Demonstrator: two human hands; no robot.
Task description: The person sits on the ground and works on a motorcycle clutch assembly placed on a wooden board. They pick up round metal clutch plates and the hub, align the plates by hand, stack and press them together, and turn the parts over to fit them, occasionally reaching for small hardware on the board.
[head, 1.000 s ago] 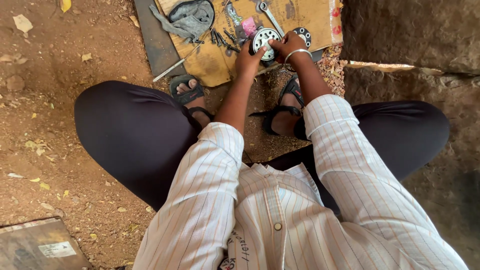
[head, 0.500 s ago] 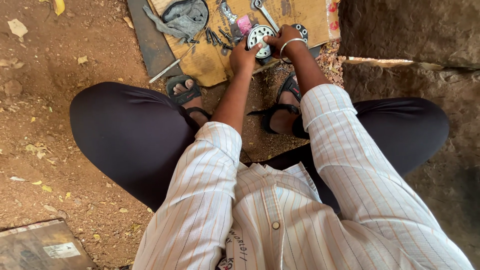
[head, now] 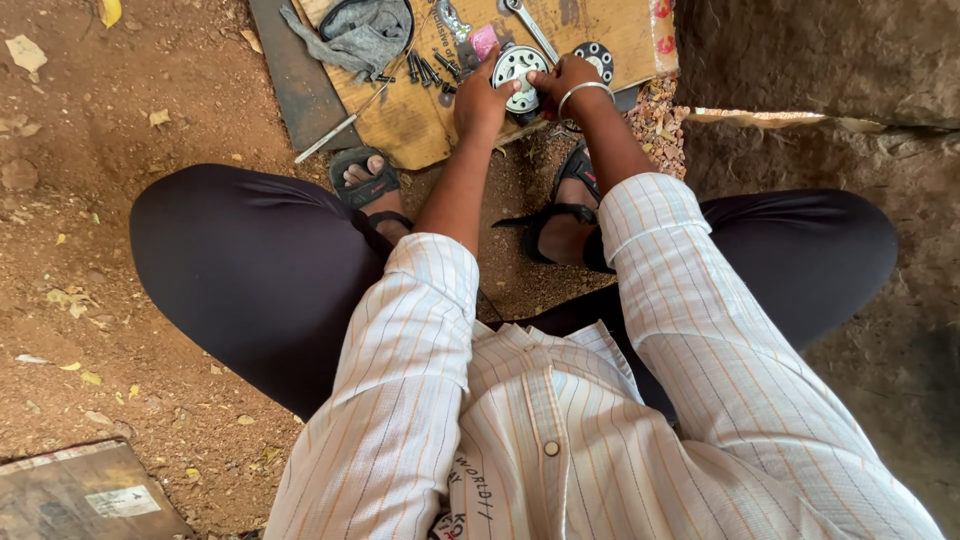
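Observation:
I squat over a sheet of cardboard (head: 420,115) lying on the dirt. Both hands are on a round silver metal disc (head: 519,68) with holes. My left hand (head: 482,100) grips its left edge. My right hand (head: 562,80), with a metal bangle on the wrist, holds its right side with the fingers on top. A black round plate (head: 600,57) lies just right of my right hand. Several dark bolts (head: 425,70) lie left of the disc.
A grey rag (head: 360,38) lies in a dark ring on the cardboard, a spanner (head: 528,25) behind the disc, and a thin metal rod (head: 335,130) at the board's left edge. A rock face (head: 820,60) rises on the right. A flat box (head: 85,495) lies bottom left.
The view has tilted down a little, so the cardboard and hands sit slightly lower in frame. Both hands stay on the disc with little movement.

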